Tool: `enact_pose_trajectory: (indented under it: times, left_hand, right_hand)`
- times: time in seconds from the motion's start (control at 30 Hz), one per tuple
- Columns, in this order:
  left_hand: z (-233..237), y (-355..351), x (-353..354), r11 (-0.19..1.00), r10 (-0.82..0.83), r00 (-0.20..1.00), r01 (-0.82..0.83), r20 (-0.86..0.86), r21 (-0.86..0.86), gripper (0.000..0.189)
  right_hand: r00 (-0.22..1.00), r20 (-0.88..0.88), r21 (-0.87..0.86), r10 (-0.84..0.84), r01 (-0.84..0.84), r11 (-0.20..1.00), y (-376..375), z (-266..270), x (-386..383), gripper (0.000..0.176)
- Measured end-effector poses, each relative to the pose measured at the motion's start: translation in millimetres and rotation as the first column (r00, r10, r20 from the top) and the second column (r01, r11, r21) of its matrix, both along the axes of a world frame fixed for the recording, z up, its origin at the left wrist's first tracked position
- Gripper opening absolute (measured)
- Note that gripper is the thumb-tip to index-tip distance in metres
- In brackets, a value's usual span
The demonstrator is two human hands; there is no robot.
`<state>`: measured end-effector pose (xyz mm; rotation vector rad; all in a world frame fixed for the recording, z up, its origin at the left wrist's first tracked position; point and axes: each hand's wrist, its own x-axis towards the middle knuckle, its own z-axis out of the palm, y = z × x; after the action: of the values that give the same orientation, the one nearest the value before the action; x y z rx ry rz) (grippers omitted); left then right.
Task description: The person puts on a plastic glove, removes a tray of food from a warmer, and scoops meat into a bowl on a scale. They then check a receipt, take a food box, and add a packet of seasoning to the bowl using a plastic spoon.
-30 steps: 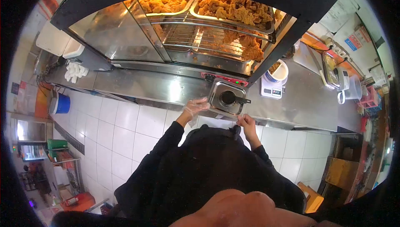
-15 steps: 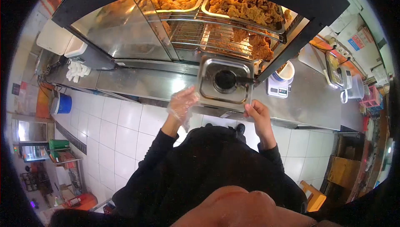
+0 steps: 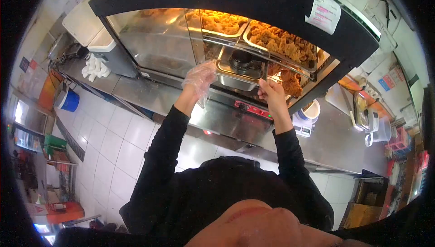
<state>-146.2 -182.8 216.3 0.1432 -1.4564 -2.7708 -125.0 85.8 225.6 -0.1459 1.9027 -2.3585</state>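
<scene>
A lidded stainless steel food pan (image 3: 235, 83) sits partly inside the heated display cabinet, below the upper trays. On its lid rests a round black item (image 3: 241, 60) with a dark piece extending to the right. My left hand (image 3: 199, 79), in a clear plastic glove, is at the pan's left edge, its fingers closed there and partly hidden by the wrinkled glove. My bare right hand (image 3: 273, 94) pinches the pan's front right corner between thumb and fingers. Fried chicken (image 3: 290, 84) lies on the lower level just right of the pan.
Trays of fried chicken (image 3: 281, 38) fill the cabinet's upper shelf. The cabinet's glass panel (image 3: 154, 43) stands left of the pan. A kitchen scale (image 3: 302, 129) with a tub (image 3: 311, 110) is at right. White crumpled gloves (image 3: 95, 68) lie on the left counter.
Both hands have moved forward with the pan, from in front of the cabinet to partly inside it. The view has shifted, showing more of the cabinet front and its red control strip.
</scene>
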Motion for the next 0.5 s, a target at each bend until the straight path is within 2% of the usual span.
enact_pose_trajectory:
  times: [0.03,0.1,0.13,0.2,0.23,0.3,0.33,0.4,0.43,0.5]
  left_hand:
    - [5,3,-3,1.0,0.001,1.0,-0.001,-0.01,0.002,0.038]
    - [10,10,-5,0.99,0.122,0.991,-0.126,0.048,0.071,0.04]
    - [7,8,-5,0.989,0.126,0.991,-0.129,0.045,0.073,0.04]
    - [-5,3,-1,0.965,0.064,0.998,-0.062,0.0,0.256,0.049]
    - [-10,2,4,0.964,0.072,0.997,-0.069,0.0,0.257,0.049]
    - [-24,2,21,0.968,-0.026,0.994,0.051,-0.103,0.247,0.055]
    - [-34,3,31,0.967,-0.018,0.995,0.042,-0.1,0.25,0.055]
    - [-51,9,50,0.995,-0.003,0.999,0.006,-0.032,0.095,0.058]
    - [-52,12,57,0.998,-0.003,0.999,0.001,0.035,0.063,0.064]
    - [-15,33,66,0.998,0.047,0.999,-0.046,-0.007,0.05,0.067]
  right_hand:
    - [1.0,-0.004,0.013,-0.021,0.021,1.0,-6,3,-5,0.03]
    - [0.998,-0.032,0.009,-0.056,0.057,0.998,-16,3,-16,0.031]
    - [0.998,-0.035,0.01,-0.052,0.053,0.999,-22,4,-21,0.031]
    - [0.994,-0.072,0.042,-0.081,0.085,0.996,-34,6,-30,0.03]
    - [0.995,-0.062,0.016,-0.082,0.083,0.996,-39,4,-35,0.029]
    - [0.992,-0.08,0.032,-0.093,0.096,0.995,-46,8,-37,0.029]
    - [0.989,-0.1,0.047,-0.112,0.117,0.992,-48,8,-36,0.029]
    - [0.987,-0.106,0.034,-0.123,0.127,0.991,-52,2,-34,0.029]
    - [0.983,-0.115,0.014,-0.143,0.145,0.989,-55,-1,-32,0.029]
    - [0.978,-0.119,-0.019,-0.174,0.173,0.985,-63,0,-23,0.029]
